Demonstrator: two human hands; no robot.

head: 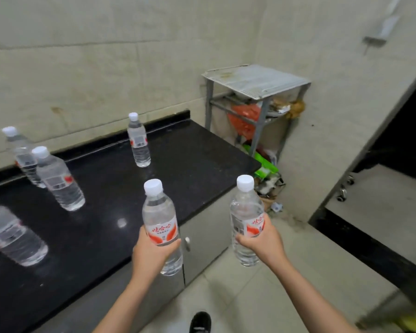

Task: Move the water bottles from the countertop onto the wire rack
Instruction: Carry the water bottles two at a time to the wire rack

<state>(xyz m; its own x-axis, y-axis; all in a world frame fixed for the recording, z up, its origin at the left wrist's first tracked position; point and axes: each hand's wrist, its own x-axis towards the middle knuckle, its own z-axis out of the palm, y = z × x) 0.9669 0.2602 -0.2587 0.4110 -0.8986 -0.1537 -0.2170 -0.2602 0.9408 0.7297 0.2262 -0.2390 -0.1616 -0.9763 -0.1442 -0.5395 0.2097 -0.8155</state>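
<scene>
Head view, looking down over both arms: the left hand is wrapped around the lower body of a water bottle, thumb across the red-and-white label, holding it upright above the front edge of the worktop. The right hand is closed the same way on a second bottle, also upright, held out over the tiled floor beyond the worktop's corner. Both bottles look full and have white caps on.

Four more bottles wait on the dark worktop: one standing alone near the back wall, two close together at the left, and one at the far left edge, blurred and partly cut off. At the right end of the worktop, in the corner of the room, stands the wire rack; its top shelf is bare, while lower levels hold an orange bag and other clutter that I cannot make out.

This looks like the carry step: two bottles lifted, none yet on the rack. The next move would call for stepping towards the corner and raising both bottles to the top shelf, then setting them down squarely so the bases sit level, placed far enough back to leave room for the remaining four.
</scene>
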